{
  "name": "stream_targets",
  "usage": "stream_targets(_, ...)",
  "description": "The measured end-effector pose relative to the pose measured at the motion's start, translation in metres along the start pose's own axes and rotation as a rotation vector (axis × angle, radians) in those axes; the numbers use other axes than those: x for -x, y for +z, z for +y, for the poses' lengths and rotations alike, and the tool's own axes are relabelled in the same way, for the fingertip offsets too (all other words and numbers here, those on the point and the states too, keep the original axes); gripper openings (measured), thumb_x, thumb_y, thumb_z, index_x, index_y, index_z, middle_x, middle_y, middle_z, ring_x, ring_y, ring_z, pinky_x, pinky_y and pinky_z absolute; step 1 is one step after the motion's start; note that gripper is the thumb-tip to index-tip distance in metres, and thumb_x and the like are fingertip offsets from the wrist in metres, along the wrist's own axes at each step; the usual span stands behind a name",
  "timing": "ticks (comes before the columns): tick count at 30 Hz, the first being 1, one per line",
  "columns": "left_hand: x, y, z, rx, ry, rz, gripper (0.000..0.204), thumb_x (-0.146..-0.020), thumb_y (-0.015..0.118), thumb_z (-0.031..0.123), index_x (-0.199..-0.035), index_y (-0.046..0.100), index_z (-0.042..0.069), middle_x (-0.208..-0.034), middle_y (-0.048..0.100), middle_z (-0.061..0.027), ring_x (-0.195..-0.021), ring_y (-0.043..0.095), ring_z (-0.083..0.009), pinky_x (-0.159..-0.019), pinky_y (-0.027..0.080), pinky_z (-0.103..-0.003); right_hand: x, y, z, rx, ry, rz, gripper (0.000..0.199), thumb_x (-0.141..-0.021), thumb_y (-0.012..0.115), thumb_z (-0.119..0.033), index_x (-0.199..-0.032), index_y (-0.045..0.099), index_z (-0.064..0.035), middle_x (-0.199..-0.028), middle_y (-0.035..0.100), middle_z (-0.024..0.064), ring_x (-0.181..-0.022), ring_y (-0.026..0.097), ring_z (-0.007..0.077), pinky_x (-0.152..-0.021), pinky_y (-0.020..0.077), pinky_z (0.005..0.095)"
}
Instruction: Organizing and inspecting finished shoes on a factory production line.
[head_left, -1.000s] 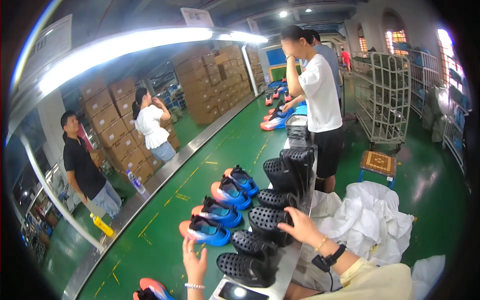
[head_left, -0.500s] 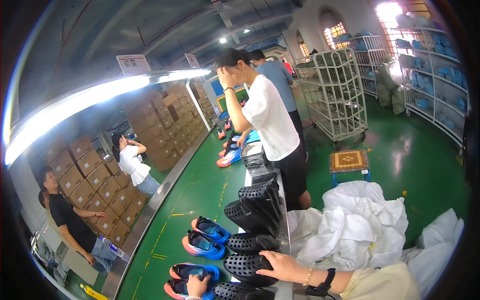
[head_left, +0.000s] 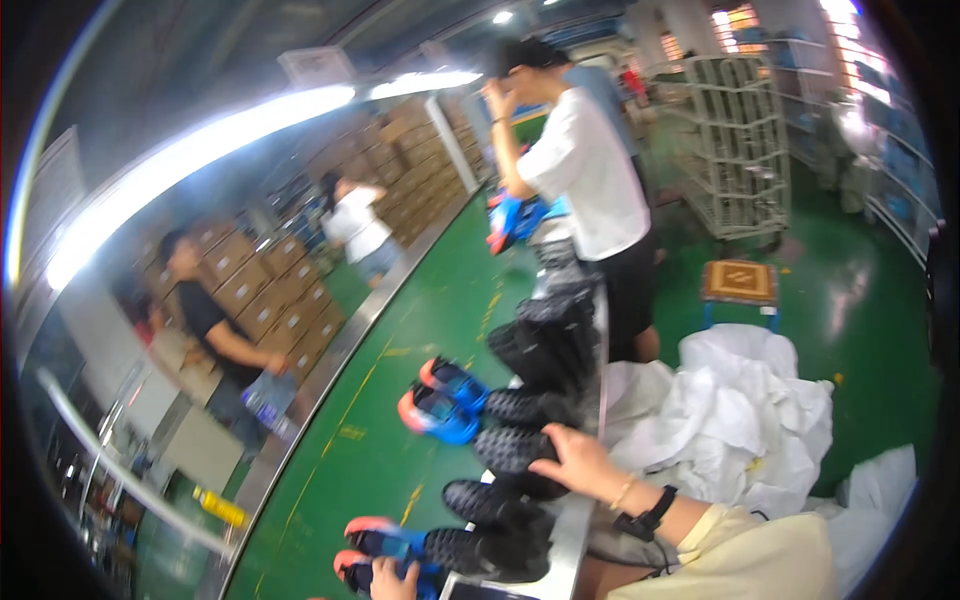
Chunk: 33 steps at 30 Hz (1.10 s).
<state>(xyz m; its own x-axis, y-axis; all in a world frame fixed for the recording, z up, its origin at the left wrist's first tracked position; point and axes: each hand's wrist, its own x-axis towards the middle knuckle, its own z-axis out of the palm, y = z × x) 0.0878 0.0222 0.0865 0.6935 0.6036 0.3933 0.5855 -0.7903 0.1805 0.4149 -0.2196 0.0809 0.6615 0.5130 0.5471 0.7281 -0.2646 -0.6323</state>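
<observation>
Fingers of the right hand (head_left: 575, 462) lie spread, not clenched, on a black perforated foam clog (head_left: 510, 450) at the green conveyor belt's (head_left: 400, 440) right edge, its long axis pointing left across the belt, while the left hand (head_left: 392, 578) grasps a blue clog (head_left: 385, 545) nearer.

My right hand (head_left: 572, 458) rests on black shoe (head_left: 512, 450), six o'clock. Left hand (head_left: 394, 580) grips blue shoe (head_left: 385, 545), seven o'clock. White bags (head_left: 730, 420) at four.

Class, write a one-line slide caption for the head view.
Right hand rests on a black shoe, left hand on a blue shoe, along a green conveyor belt.
</observation>
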Motion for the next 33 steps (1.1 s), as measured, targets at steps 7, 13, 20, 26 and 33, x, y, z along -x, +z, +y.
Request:
stream_targets(7, 0.003, 0.022, -0.035, 0.005, -0.371, 0.349, 0.030, -0.078, 0.067, 0.007, -0.104, 0.058, -0.005, -0.111, 0.057, -0.0239, -0.104, 0.057, -0.0415, -0.091, 0.047, -0.047, 0.001, -0.026, -0.008, 0.197, 0.012, -0.095, 0.064, -0.073, 0.079, -0.046, -0.113, 0.057, -0.0009, -0.103, 0.064, 0.0183, -0.101, 0.063, 0.0369, -0.085, 0.0515, 0.0457)
stream_targets(13, 0.015, 0.041, -0.069, 0.017, -0.487, 0.276, 0.084, -0.080, 0.068, 0.014, -0.154, 0.027, 0.011, -0.152, 0.037, -0.0178, -0.134, 0.044, -0.0376, -0.107, 0.042, -0.045, -0.011, -0.018, -0.017, 0.259, 0.096, -0.285, 0.065, -0.070, 0.081, -0.050, -0.108, 0.058, -0.0013, -0.093, 0.069, 0.0207, -0.091, 0.067, 0.0383, -0.078, 0.0532, 0.0473)
stream_targets(20, 0.051, 0.016, -0.060, 0.229, -0.407, 0.307, 0.060, -0.085, 0.065, 0.016, -0.141, 0.044, 0.007, -0.139, 0.050, -0.0170, -0.120, 0.053, -0.0365, -0.101, 0.044, -0.044, -0.016, -0.013, -0.022, 0.310, 0.059, -0.237, 0.071, -0.071, 0.080, -0.051, -0.111, 0.055, 0.0016, -0.090, 0.068, 0.0235, -0.090, 0.066, 0.0408, -0.078, 0.0530, 0.0480)
stream_targets(26, 0.122, 0.035, -0.038, 0.556, -0.600, 0.428, 0.047, -0.084, 0.070, 0.013, -0.128, 0.055, 0.004, -0.123, 0.054, -0.0138, -0.109, 0.055, -0.0304, -0.095, 0.047, -0.040, -0.018, -0.042, -0.033, 0.280, -0.009, -0.096, 0.061, -0.070, 0.080, -0.049, -0.099, 0.059, 0.0002, -0.076, 0.066, 0.0198, -0.077, 0.066, 0.0378, -0.069, 0.0509, 0.0465)
stream_targets(33, 0.135, 0.054, -0.061, 0.777, -0.648, 0.474, 0.077, -0.079, 0.077, 0.008, -0.145, 0.036, 0.006, -0.141, 0.044, -0.0180, -0.127, 0.049, -0.0340, -0.101, 0.048, -0.044, 0.002, -0.046, -0.263, 0.095, -0.205, -0.397, 0.055, -0.074, 0.076, -0.051, -0.091, 0.064, 0.0006, -0.075, 0.067, 0.0184, -0.073, 0.068, 0.0331, -0.066, 0.0517, 0.0455)
